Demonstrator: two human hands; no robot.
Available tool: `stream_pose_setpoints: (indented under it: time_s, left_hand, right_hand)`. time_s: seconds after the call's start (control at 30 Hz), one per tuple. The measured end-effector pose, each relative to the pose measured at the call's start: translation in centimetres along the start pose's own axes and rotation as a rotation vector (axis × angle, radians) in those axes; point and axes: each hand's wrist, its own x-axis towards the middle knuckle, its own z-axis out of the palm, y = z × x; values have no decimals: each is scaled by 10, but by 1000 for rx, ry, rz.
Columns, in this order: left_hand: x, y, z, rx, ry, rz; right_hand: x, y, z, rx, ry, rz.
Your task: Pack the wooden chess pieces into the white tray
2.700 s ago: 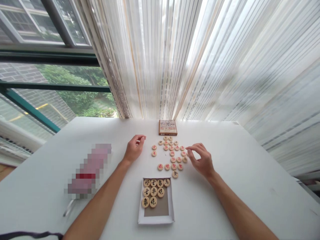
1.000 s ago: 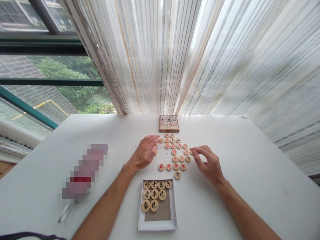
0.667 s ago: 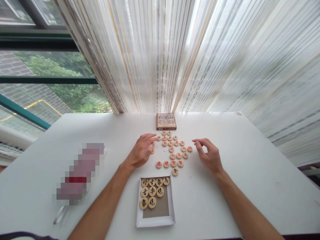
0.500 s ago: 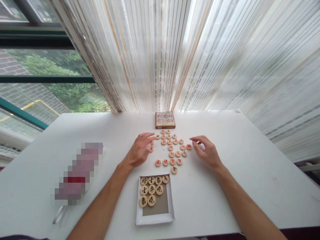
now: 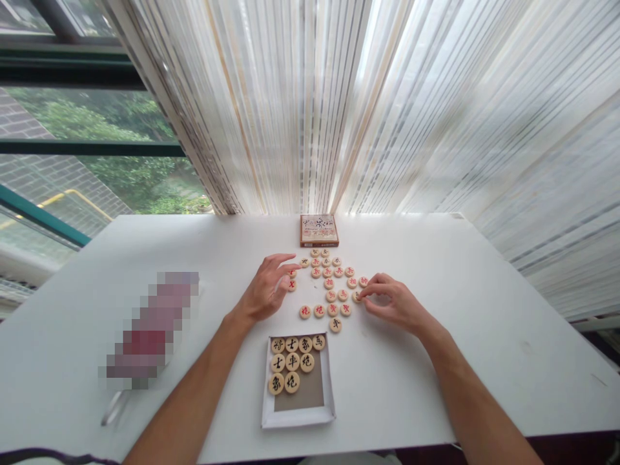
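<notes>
My left hand (image 5: 264, 290) hovers at the left of the loose pieces, its fingers apart and empty. Beside its fingertips lie two red-marked pieces, partly covered. On the other side, my right hand (image 5: 397, 302) has thumb and forefinger closed at the edge of a black-marked Chinese chess piece (image 5: 356, 296), which still appears to lie on the table. Several more round wooden pieces, such as a red-marked one (image 5: 329, 283), lie face up between the hands. Nearer to me, an open white box tray (image 5: 298, 418) holds several black-marked pieces (image 5: 292, 361) in rows.
Behind the pieces is the printed chess box lid (image 5: 319, 230). A blurred-out purplish item (image 5: 152, 329) with a strap lies at the left of the white table (image 5: 411, 394). A striped curtain (image 5: 310, 110) and a window line the far edge.
My right hand has come down and nearer to me, from beside the red-marked pieces to the black-marked piece, and its fingers have closed there. My left hand has barely moved.
</notes>
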Motion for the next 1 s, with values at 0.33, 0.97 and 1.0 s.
stream_pose_setpoints:
  time_s: [0.33,0.97,1.0]
  left_hand:
    - [-1,0,-1,9,58,-7]
    - [-1,13,-2,-145,134,-113]
    - [-2,14,-2,-151,140,-129]
  right_hand:
    - [0,-9,2,22,-6,15]
    - [-6,-8,-2,19,-62,39]
    - [-6,-10,-2,16,-47,34]
